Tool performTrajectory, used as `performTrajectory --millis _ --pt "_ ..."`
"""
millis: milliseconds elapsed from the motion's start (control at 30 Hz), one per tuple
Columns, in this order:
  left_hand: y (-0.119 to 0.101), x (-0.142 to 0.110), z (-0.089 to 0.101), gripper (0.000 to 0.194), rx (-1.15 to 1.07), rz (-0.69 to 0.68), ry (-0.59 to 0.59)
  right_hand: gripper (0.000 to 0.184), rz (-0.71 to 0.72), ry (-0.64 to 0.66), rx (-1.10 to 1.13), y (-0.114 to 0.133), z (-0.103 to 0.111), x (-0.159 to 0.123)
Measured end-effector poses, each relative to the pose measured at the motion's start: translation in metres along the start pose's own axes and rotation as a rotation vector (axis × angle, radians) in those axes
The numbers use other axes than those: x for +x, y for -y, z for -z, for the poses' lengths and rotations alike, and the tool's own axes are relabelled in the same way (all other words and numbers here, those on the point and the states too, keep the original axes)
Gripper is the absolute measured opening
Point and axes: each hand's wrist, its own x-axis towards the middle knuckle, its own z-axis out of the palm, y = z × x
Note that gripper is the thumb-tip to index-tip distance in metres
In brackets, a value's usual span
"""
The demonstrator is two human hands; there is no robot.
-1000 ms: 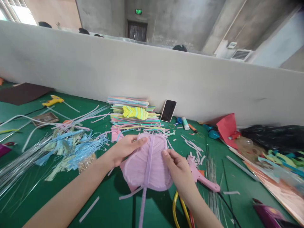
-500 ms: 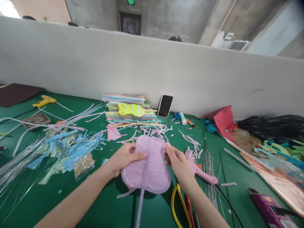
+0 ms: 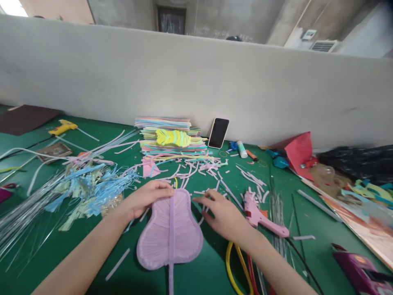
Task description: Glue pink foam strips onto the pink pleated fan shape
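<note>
A lilac hand fan (image 3: 184, 233) with a strip down its middle hangs just over the green table, its thin handle (image 3: 171, 278) pointing towards me. My left hand (image 3: 150, 196) grips its upper left edge, thumb and fingers pinched near the top of the middle strip. My right hand (image 3: 219, 213) is off the fan, to the right of its top edge, with bent fingers apart above scattered lilac offcuts (image 3: 211, 164). A thin pale strip shows beneath those fingers; whether they touch it I cannot tell. One short lilac strip (image 3: 118, 264) lies left of the fan.
To the right lie a pink glue gun (image 3: 267, 221) with its black cord, a tool with yellow and red handles (image 3: 236, 266) and a purple device (image 3: 362, 266). Bundled coloured stems (image 3: 172, 151) and a phone (image 3: 218, 133) are at the back. Blue tassels (image 3: 101, 184) lie left.
The fan has shifted left and towards me. My right hand has let go of its edge. The short strip that stuck out below the fan now lies on the table at left.
</note>
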Motion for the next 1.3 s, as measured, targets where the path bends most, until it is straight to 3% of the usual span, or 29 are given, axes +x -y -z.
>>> performTrajectory --millis 200,333,467,567,733,800,867,933,1000,1067,1300 --pt "0.001 -0.004 0.021 0.023 -0.048 0.047 -0.059 0.031 0.247 0.150 -0.330 0.001 -0.002 0.004" --pt "0.000 -0.002 0.024 0.023 -0.076 0.068 -0.062 0.035 0.339 0.146 -0.432 -0.001 0.010 -0.007" --pt "-0.002 -0.002 0.022 0.022 -0.091 0.059 -0.063 0.014 0.431 0.125 -0.490 -0.002 0.007 -0.017" --pt "-0.002 -0.002 0.022 0.020 -0.128 0.048 -0.096 0.017 0.452 0.045 -0.488 -0.013 0.012 -0.019" --pt "0.000 0.001 0.023 0.016 -0.208 0.028 -0.180 0.012 0.321 -0.269 -0.392 -0.041 0.053 -0.023" --pt "-0.001 0.001 0.021 0.016 -0.210 0.011 -0.189 0.014 0.155 -0.528 -0.224 -0.039 0.069 -0.024" --pt "-0.001 -0.001 0.015 0.018 -0.196 -0.006 -0.187 0.009 -0.094 -0.921 0.298 -0.027 0.078 -0.024" --pt "0.000 -0.002 0.007 0.020 -0.181 -0.006 -0.172 0.005 -0.234 -1.126 0.768 -0.009 0.079 -0.024" --pt "0.002 -0.003 -0.003 0.022 -0.173 0.006 -0.149 0.008 -0.326 -1.117 1.017 0.008 0.071 -0.023" --pt "0.007 -0.004 -0.013 0.024 -0.171 0.013 -0.123 0.014 -0.395 -1.042 1.128 0.018 0.059 -0.023" --pt "0.025 -0.002 -0.030 0.028 -0.187 0.018 -0.063 0.022 -0.482 -0.887 1.198 0.010 0.016 -0.018"
